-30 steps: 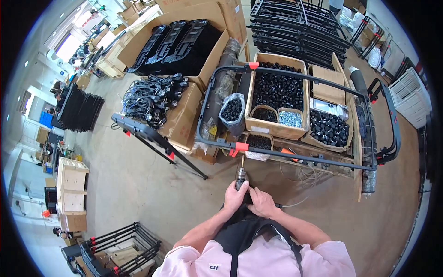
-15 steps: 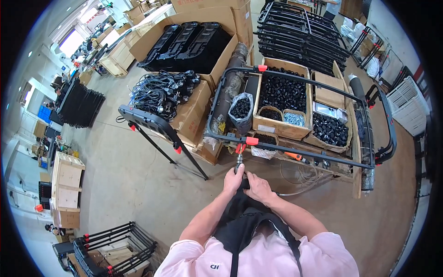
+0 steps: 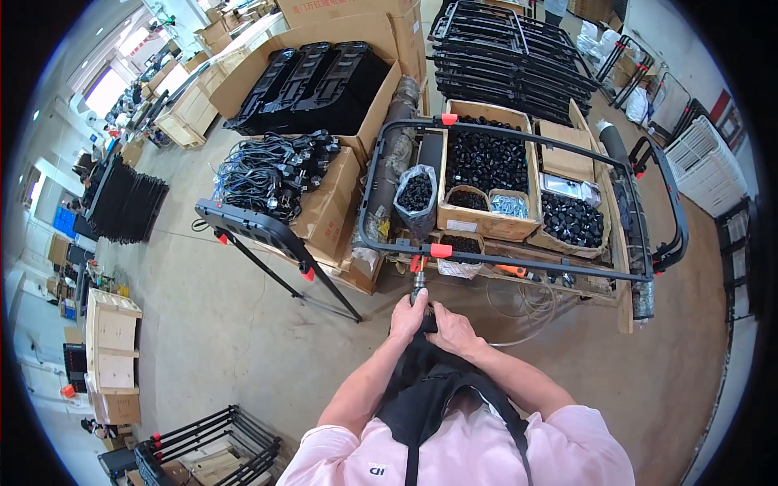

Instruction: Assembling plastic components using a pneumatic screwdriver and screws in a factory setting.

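Observation:
Both hands are closed around a power driver (image 3: 419, 280) in front of my chest. My left hand (image 3: 407, 315) grips its near end from the left, thumb along the top. My right hand (image 3: 452, 330) wraps it from the right; the driver's body is mostly hidden under my hands and a black apron (image 3: 429, 377). Its bit points away from me, reaching a red part under the near bar of a black tubular frame (image 3: 527, 264). Beside that spot a red clip (image 3: 441, 251) sits on the bar. The frame rests across the parts bench.
Beneath the frame, a wooden box (image 3: 488, 220) holds black knobs and small tubs of screws. A clear bag (image 3: 416, 198) of black parts stands beside it. Left are a black folding panel on legs (image 3: 263, 227) and coiled cables (image 3: 267, 174). A hose (image 3: 531, 324) loops at right.
The view has turned slightly, shifting the surroundings mostly left. Both hands keep their hold on the driver, its tip still at the near bar.

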